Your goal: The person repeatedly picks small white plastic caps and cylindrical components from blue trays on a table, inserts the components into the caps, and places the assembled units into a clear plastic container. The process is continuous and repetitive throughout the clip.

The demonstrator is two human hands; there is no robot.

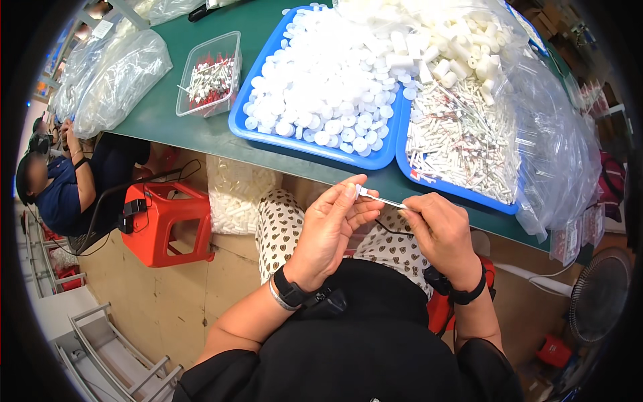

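Over my lap, close to the table's front edge, my left hand (325, 231) pinches a small white plastic piece (362, 191) between thumb and index finger. My right hand (442, 231) is closed on a thin, light-coloured rod (385, 200), whose far end meets the white piece. Whether the rod sits inside the piece or only touches it, I cannot tell. Just beyond my hands, a blue tray (315, 145) is heaped with white plastic discs. To its right, a second blue tray (462, 194) holds many slim white parts with some red bits, under thicker white cylinders.
A clear plastic box (209, 110) with small white and red parts stands left on the green table (181, 130). Clear bags (124, 80) lie at both ends. A red stool (167, 224), a seated person (63, 187) and a fan (599, 295) are around me.
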